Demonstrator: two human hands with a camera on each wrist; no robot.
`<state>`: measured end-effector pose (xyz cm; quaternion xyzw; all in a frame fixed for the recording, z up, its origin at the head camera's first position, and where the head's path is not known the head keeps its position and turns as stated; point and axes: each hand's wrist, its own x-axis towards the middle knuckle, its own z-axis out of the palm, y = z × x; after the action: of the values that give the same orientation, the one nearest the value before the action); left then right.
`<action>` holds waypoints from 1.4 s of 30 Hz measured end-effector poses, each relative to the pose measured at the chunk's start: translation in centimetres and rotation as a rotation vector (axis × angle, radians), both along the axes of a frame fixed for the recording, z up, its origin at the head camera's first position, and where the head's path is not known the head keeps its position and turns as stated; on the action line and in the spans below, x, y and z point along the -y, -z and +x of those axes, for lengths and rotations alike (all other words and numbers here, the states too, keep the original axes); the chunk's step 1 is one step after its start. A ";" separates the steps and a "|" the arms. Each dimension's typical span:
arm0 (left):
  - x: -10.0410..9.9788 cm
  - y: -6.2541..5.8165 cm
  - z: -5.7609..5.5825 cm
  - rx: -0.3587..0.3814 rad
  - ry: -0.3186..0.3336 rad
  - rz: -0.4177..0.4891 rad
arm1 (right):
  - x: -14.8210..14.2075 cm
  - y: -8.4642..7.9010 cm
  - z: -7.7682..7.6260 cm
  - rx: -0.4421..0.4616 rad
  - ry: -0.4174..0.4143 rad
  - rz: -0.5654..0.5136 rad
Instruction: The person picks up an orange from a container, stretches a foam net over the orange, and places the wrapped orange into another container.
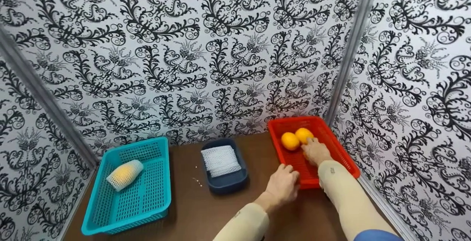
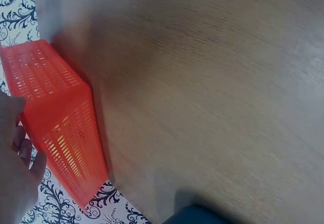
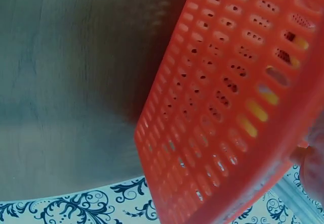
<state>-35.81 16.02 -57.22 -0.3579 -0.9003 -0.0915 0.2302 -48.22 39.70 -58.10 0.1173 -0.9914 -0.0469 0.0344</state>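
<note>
In the head view, the red basket is on the right side of the table. Two oranges lie side by side in its far part. My right hand reaches inside, its fingers curled over another orange mostly hidden beneath it. The right wrist view shows the slotted basket wall, with yellow showing through a few slots. My left hand holds the basket's near left corner. In the left wrist view, the left thumb lies at the rim with the other fingers curled below.
At left stands a teal basket holding a yellow fruit in a white foam net. Between the baskets, a dark blue tray holds a stack of white foam nets. Patterned walls enclose the brown table.
</note>
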 end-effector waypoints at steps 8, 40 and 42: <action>-0.4 -0.3 1.1 0.023 0.009 0.030 | -0.9 -0.2 3.3 0.103 0.140 -0.013; 6.8 -3.3 0.3 0.266 -0.091 0.328 | 6.7 -9.4 8.5 -0.029 0.072 -0.621; 7.6 -3.4 0.6 0.271 -0.092 0.362 | 8.1 -9.2 9.5 -0.020 0.061 -0.662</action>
<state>-35.21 8.42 -53.85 -0.2537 -0.9073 -0.2882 0.1715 -38.68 31.58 -48.90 0.0697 -0.9555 0.2757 0.0787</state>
